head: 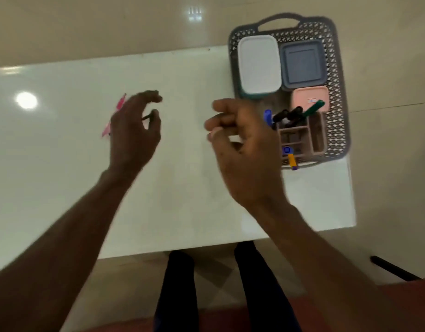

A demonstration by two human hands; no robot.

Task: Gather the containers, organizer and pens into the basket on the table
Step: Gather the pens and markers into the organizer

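Basket (pixel 339 92) of grey lattice plastic sits at the far right of the white table (pixel 182 188), its handle pointing away, so everything gathered goes to one corner and the rest of the surface stays bare. Three lidded containers fill its far half: a white-lidded one (pixel 258 64) on the left, a blue-grey one (pixel 302 64) to its right, and a small pink one (pixel 308 99) just nearer. They lie flat and side by side, probably to leave the near half for the organizer (pixel 300 140), a brownish compartmented tray that stands there. Several pens (pixel 290 115) lean out of its far compartments, among them a green-capped one and a blue one, and a yellow and blue pen pokes from its near edge.

Off to the left, well apart from the basket, lies what looks like a pink pen (pixel 119 107) on the table; blur makes it hard to be sure whether it is one pen or two. The left hand (pixel 132 130) hovers over it, fingers curled, and a thin dark stick shows between thumb and fingers, seemingly pinched. The right hand (pixel 242 149) hangs just left of the basket, fingers loosely bent; whether it has anything in it I cannot tell. Judging from this, the task is nearly done, with only the left-side pens to bring across.
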